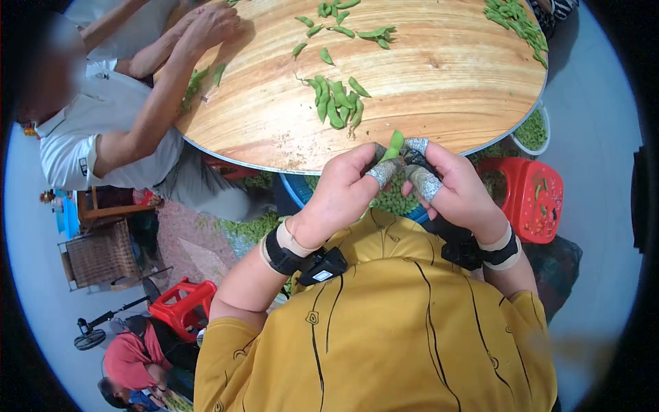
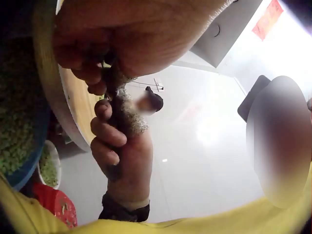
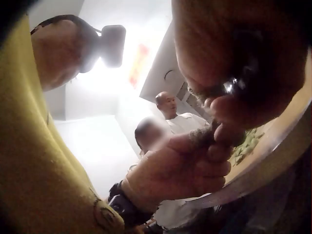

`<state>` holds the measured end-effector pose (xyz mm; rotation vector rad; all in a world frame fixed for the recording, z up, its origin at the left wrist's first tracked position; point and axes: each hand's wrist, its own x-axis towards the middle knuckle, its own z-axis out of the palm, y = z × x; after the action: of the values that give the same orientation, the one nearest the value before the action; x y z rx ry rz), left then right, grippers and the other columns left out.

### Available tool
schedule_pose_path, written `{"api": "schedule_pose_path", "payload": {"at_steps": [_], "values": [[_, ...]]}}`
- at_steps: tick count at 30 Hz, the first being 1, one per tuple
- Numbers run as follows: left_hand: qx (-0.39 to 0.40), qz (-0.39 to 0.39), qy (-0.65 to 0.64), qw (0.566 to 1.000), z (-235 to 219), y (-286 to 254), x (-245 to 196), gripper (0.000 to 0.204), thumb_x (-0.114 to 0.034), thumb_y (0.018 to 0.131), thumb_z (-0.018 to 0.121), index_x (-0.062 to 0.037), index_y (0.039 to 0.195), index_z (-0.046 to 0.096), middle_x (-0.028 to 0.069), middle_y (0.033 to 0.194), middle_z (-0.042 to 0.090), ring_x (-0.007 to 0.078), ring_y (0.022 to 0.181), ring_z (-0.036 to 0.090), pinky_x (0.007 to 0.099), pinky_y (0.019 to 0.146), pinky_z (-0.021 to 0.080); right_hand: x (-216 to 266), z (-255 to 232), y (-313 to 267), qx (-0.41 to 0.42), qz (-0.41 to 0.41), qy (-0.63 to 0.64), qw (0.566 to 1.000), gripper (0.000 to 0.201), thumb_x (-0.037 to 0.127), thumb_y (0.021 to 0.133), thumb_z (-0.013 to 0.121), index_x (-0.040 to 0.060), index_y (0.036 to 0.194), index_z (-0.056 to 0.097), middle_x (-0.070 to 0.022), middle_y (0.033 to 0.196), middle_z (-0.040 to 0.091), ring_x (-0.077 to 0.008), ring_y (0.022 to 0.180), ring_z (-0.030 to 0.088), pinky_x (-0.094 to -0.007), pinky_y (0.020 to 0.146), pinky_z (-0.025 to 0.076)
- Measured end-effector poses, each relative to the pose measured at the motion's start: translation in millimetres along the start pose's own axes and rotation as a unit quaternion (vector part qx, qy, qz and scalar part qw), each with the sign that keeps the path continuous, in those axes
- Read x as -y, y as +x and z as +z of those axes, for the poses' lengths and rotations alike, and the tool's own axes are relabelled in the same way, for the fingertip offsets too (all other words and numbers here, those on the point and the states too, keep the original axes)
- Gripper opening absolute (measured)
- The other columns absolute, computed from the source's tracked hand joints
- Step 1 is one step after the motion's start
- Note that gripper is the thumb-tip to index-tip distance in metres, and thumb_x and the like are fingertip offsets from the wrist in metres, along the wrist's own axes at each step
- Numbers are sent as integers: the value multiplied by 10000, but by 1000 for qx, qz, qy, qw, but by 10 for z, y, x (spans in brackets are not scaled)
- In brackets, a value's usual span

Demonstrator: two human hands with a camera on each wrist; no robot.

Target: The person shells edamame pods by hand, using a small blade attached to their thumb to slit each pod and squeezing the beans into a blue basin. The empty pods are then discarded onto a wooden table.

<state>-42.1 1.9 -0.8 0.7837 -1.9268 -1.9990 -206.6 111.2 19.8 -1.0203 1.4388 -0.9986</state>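
Note:
Both hands meet at the near edge of the wooden table (image 1: 439,82), over a blue basin of shelled beans (image 1: 395,199). Between thumb and forefinger the left hand (image 1: 340,189) pinches a green pod (image 1: 394,145), which points up. Touching it from the other side is the right hand (image 1: 456,185), its thumb and forefinger closed on the pod's lower end. Grey speckled wraps cover the thumbs and forefingers. In the left wrist view the left hand (image 2: 126,36) and right hand (image 2: 127,156) touch at the fingertips; the pod is mostly hidden there.
A pile of pods (image 1: 338,103) lies on the table just ahead, with more pods (image 1: 516,26) at the far right. At right stand a white bowl of beans (image 1: 532,130) and a red stool (image 1: 540,206). Another person (image 1: 110,130) sits at the left, arms on the table.

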Motion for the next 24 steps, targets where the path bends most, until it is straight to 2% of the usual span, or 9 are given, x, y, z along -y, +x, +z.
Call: {"api": "schedule_pose_path", "payload": {"at_steps": [5, 7, 11, 12, 13, 17, 19, 21, 24], "values": [[-36, 60, 95, 993, 24, -18, 4, 107, -52, 887, 557, 7, 969, 594, -17, 767, 578, 67, 674, 504, 242, 610, 438, 45, 113, 11, -50, -20, 104, 993, 408, 45, 853, 428, 59, 1254, 501, 26, 777, 592, -38, 519, 482, -184, 442, 390], [-97, 197, 401, 889, 29, -33, 18, 99, -62, 884, 567, 14, 942, 591, -9, 755, 599, 90, 657, 531, 265, 590, 448, -39, 148, 66, -46, -37, 107, 992, 403, 40, 860, 420, 64, 1253, 504, 35, 749, 570, -30, 502, 456, -181, 431, 372], [-89, 195, 458, 863, -39, -63, 43, 103, -88, 888, 576, 4, 930, 599, 12, 777, 632, 105, 657, 567, 264, 562, 451, -101, 96, 124, 7, 28, 140, 990, 358, 62, 898, 439, 91, 1245, 521, 48, 684, 505, -18, 464, 381, -176, 398, 311], [-20, 99, 242, 965, -95, -64, 37, 107, -98, 890, 579, -2, 930, 604, 23, 770, 635, 106, 640, 571, 253, 545, 447, -70, 80, 94, 5, 28, 141, 990, 358, 62, 898, 439, 91, 1245, 521, 48, 684, 505, -18, 464, 381, -176, 398, 311], [48, -7, 8, 999, -161, -66, 7, 112, -109, 892, 582, -7, 929, 609, 33, 763, 638, 107, 624, 574, 243, 528, 443, 2, 56, 47, 44, 70, 238, 968, 334, 83, 909, 453, 98, 1234, 529, 47, 675, 495, -17, 458, 371, -174, 391, 296], [186, -84, -214, 955, -318, -85, -13, 141, -142, 920, 561, -16, 942, 618, 15, 742, 632, 50, 604, 546, 187, 541, 442, 74, 6, -26, 130, 114, 355, 919, 287, 141, 933, 485, 105, 1211, 543, 45, 655, 475, -20, 449, 374, -174, 381, 297], [153, -100, -184, 966, -257, -63, -27, 131, -135, 881, 606, -6, 907, 605, 52, 724, 638, 110, 558, 556, 223, 539, 458, 68, 10, -1, 94, 121, 312, 938, 284, 132, 929, 482, 99, 1205, 544, 43, 657, 479, -21, 449, 385, -176, 381, 315], [24, 91, 275, 957, -161, -57, 4, 160, -95, 825, 651, 27, 906, 588, 115, 692, 613, 181, 562, 571, 288, 518, 457, 34, 53, 29, 60, 128, 267, 953, 282, 122, 925, 479, 92, 1198, 544, 41, 658, 483, -23, 450, 395, -179, 382, 332], [-57, 163, 440, 881, -16, -97, 41, 190, -82, 758, 682, 20, 864, 562, 158, 707, 602, 295, 593, 555, 327, 546, 467, -32, 152, 46, 44, 91, 170, 980, 273, 108, 923, 479, 84, 1186, 545, 33, 666, 495, -26, 458, 416, -182, 384, 360]]}}
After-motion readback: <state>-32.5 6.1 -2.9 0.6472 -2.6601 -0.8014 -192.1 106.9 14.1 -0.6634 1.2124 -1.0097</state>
